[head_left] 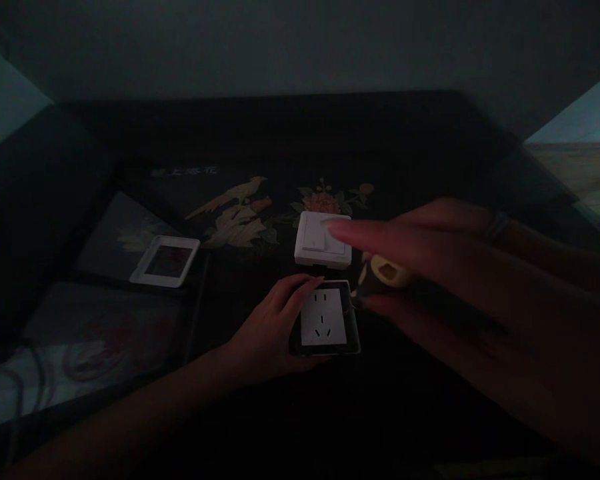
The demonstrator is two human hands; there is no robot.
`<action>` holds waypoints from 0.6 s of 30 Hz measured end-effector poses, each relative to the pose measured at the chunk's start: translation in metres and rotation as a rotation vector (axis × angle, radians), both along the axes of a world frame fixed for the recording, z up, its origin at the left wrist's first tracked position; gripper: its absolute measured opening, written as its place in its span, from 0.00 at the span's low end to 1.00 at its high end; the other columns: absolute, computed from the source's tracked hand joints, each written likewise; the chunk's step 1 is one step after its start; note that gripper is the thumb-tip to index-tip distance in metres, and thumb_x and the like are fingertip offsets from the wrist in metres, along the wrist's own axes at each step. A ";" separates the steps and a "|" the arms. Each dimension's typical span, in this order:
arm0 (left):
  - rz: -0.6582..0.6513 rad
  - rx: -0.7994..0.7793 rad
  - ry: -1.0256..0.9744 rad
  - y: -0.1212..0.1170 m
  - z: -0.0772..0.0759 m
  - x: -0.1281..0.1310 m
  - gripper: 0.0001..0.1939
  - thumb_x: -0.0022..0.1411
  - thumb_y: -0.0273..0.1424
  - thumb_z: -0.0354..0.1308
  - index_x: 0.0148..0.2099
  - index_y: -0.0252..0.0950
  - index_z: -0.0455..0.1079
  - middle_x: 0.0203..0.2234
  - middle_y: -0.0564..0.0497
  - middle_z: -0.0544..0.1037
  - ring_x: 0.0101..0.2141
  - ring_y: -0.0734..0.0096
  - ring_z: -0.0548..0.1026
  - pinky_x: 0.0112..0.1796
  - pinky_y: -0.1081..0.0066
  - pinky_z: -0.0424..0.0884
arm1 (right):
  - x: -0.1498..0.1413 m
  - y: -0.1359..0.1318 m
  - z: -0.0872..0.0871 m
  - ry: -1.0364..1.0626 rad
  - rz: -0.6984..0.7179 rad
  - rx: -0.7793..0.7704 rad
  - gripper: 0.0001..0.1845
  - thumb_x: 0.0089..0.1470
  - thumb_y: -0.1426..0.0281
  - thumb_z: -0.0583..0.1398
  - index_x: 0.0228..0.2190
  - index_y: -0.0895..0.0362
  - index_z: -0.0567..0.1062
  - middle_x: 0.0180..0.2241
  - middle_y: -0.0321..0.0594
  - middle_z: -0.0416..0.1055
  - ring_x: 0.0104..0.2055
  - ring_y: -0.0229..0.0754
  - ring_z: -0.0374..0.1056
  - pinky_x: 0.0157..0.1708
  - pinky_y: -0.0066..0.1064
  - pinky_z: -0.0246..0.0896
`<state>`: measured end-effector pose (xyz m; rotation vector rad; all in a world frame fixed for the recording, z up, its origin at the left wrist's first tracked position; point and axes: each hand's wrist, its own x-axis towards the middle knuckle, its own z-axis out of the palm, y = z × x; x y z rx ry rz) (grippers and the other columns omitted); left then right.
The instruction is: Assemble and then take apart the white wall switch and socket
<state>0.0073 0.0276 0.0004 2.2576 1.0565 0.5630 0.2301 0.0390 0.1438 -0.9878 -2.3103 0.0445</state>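
My left hand (275, 327) is closed around the left side of a white wall socket (323, 320), its slotted face turned up and a dark gap between face and outer rim. Close to the camera, my right hand (460, 287) is closed on a yellow-and-black screwdriver (390, 272), seen mostly end-on. Its thin tip seems to point at the socket's right edge; whether it touches, I cannot tell. In the picture, the outstretched right index finger overlaps a white wall switch (315, 237), which lies just beyond the socket.
A white cover frame (167, 261) lies to the left on the dark table (250, 413), which has a bird-and-flower pattern. Pale cables (13, 380) run along the left edge. A grey wall rises behind the table. The light is very dim.
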 end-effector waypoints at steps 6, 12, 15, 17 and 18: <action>0.005 -0.037 -0.015 -0.001 -0.001 -0.001 0.49 0.53 0.42 0.68 0.70 0.42 0.47 0.64 0.38 0.59 0.62 0.40 0.62 0.58 0.43 0.67 | -0.001 0.000 0.000 0.027 0.076 -0.066 0.14 0.62 0.68 0.59 0.49 0.50 0.73 0.45 0.33 0.79 0.43 0.41 0.77 0.43 0.26 0.74; 0.001 -0.018 0.010 0.000 0.002 0.000 0.50 0.54 0.42 0.69 0.70 0.40 0.45 0.63 0.36 0.58 0.61 0.43 0.63 0.58 0.46 0.68 | -0.003 0.004 -0.001 0.060 -0.036 0.080 0.09 0.63 0.65 0.60 0.42 0.55 0.78 0.38 0.37 0.79 0.39 0.41 0.77 0.44 0.28 0.74; -0.010 -0.014 0.019 0.001 0.002 0.000 0.51 0.53 0.40 0.69 0.70 0.39 0.43 0.62 0.35 0.58 0.61 0.44 0.63 0.58 0.47 0.68 | 0.007 0.002 0.002 0.020 0.024 -0.061 0.16 0.66 0.68 0.56 0.53 0.52 0.73 0.47 0.35 0.79 0.45 0.40 0.77 0.47 0.25 0.73; -0.011 -0.010 0.018 0.001 0.001 0.000 0.52 0.53 0.41 0.70 0.70 0.40 0.43 0.62 0.35 0.58 0.61 0.43 0.62 0.58 0.46 0.68 | 0.009 0.002 0.004 -0.004 0.078 -0.108 0.18 0.67 0.68 0.54 0.55 0.51 0.72 0.50 0.33 0.78 0.47 0.38 0.77 0.45 0.23 0.73; -0.012 -0.006 0.014 0.000 0.001 0.000 0.52 0.53 0.41 0.70 0.70 0.40 0.42 0.63 0.36 0.58 0.62 0.42 0.62 0.58 0.45 0.68 | 0.009 0.003 0.005 0.005 0.100 -0.097 0.17 0.67 0.67 0.54 0.54 0.51 0.73 0.49 0.33 0.78 0.46 0.38 0.77 0.44 0.22 0.73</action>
